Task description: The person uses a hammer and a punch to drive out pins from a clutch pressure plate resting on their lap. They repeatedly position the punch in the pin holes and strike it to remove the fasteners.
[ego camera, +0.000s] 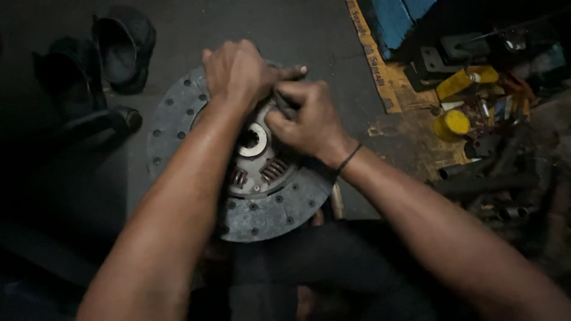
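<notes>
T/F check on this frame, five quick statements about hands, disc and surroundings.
1. Both hands work on the clutch disc. True.
2. The right hand wears a dark band at the wrist. True.
3. The disc's centre hub is covered by a hand. False: its splined hole shows.
4. The left hand rests on the floor. False: it presses the disc's far part.
5. Yellow containers sit in the clutter at right. True.
</notes>
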`<move>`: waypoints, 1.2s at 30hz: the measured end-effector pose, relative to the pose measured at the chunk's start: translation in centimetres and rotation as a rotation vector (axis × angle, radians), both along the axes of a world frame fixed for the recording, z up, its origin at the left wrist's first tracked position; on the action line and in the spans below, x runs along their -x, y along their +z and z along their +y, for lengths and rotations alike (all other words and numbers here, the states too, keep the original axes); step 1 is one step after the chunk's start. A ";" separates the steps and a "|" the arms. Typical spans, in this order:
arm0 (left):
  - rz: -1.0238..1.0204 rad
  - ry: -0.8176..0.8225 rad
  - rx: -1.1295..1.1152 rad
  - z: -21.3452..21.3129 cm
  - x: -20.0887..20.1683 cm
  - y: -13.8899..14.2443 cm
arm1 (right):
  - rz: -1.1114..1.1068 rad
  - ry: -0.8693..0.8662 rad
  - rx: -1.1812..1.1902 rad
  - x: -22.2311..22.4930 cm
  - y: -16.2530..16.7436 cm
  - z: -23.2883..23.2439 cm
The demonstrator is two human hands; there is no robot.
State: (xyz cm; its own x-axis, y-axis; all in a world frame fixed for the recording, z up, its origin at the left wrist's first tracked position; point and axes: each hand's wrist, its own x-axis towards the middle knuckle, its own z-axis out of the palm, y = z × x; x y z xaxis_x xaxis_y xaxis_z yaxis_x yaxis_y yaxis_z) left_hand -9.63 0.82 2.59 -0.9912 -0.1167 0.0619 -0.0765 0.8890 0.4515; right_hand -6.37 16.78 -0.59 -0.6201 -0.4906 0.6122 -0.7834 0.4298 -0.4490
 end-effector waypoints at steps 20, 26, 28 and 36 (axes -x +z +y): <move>0.145 -0.016 -0.013 -0.1 -0.9 0.6 | 0.186 -0.331 -0.094 -4.9 2.6 4.2; 0.070 -0.020 -0.011 -0.1 -0.8 0.7 | -0.396 -0.629 -0.467 -6.0 6.5 3.2; 0.048 -0.017 -0.006 -0.1 -0.7 0.5 | -0.523 -0.625 -0.608 -5.4 8.2 2.6; 0.127 0.000 0.008 -0.1 -0.4 -0.3 | -0.289 -0.553 -1.343 -3.3 9.1 1.1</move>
